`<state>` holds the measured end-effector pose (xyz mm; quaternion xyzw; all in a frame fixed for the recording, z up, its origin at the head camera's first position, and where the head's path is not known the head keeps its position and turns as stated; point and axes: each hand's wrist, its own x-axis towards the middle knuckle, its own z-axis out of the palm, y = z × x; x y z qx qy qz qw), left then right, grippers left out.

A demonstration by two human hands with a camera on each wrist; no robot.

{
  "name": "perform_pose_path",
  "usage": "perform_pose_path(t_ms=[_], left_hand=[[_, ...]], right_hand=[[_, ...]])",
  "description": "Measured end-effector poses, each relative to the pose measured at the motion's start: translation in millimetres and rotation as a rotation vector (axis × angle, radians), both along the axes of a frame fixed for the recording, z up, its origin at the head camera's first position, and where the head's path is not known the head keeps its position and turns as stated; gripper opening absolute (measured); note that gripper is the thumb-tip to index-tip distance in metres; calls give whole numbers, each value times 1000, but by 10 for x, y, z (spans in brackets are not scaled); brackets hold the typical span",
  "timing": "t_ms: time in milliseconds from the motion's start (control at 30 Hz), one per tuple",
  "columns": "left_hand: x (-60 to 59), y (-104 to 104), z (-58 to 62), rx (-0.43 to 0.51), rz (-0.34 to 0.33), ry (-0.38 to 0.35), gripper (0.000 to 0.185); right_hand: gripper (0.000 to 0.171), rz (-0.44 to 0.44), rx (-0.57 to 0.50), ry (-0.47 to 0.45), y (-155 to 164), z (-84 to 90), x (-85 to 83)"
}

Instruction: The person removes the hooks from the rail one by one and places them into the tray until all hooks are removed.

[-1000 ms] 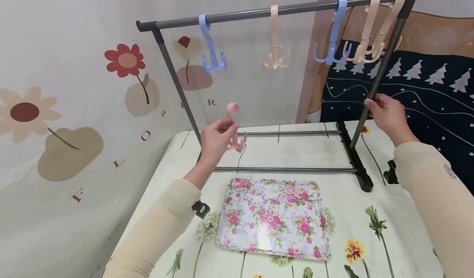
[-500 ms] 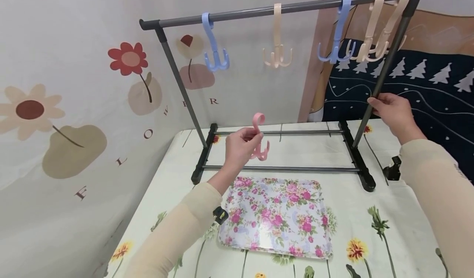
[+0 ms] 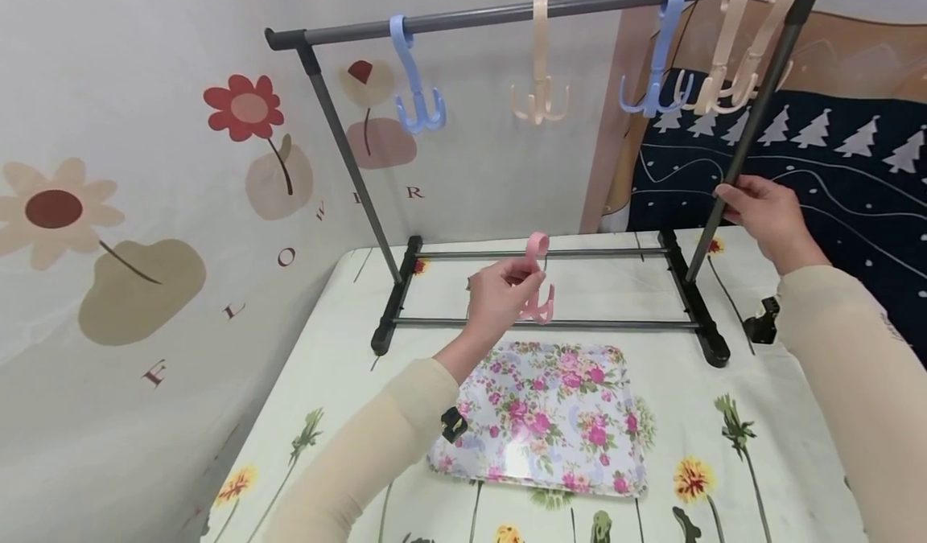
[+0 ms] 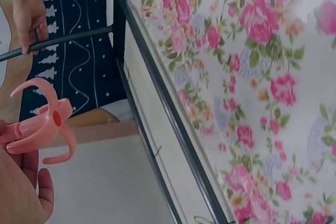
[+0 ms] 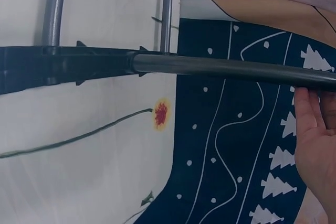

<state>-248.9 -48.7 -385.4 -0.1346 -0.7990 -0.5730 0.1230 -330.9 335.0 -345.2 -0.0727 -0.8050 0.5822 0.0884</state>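
Note:
My left hand [image 3: 500,295] pinches a pink multi-prong hanging hook [image 3: 537,310] by its stem, over the base of a grey garment rack [image 3: 463,18]. In the left wrist view the curved prongs of the pink hook [image 4: 52,119] point away from the palm. With thumb and fingers, my right hand [image 3: 769,215] holds the rack's right upright [image 3: 746,145] partway up. From the top rail hang a blue hook [image 3: 420,109] at left, a beige hook [image 3: 540,84] near the middle, another blue hook [image 3: 655,68], and two beige hooks [image 3: 724,52] at the right end.
A floral tray [image 3: 550,422] lies on the flower-print tablecloth [image 3: 326,454] in front of the rack, partly behind my left forearm. The rack's black feet [image 3: 701,318] stand on the table. Behind are a printed curtain [image 3: 174,205] and a dark tree-pattern cloth [image 3: 840,173].
My left hand has carried the pink hook to the right and slightly down, from the left upright toward the rack's middle. The right hand keeps its hold on the upright.

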Motion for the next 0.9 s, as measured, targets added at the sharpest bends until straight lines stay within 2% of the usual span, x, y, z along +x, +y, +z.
perform_pose_path(t_ms=[267, 433, 667, 800, 900], left_hand=[[29, 132, -94, 7, -66, -22, 10], [23, 204, -192, -12, -108, -78, 6], [19, 269, -329, -16, -226, -183, 7], [45, 295, -386, -18, -284, -217, 8], [74, 311, -419, -32, -303, -226, 9]], right_hand=[[43, -6, 20, 13, -8, -11, 8], [43, 0, 20, 26, -12, -14, 15], [46, -6, 38, 14, -13, -27, 6], [48, -8, 42, 10, -9, -33, 2], [52, -8, 47, 3, -10, -31, 3]])
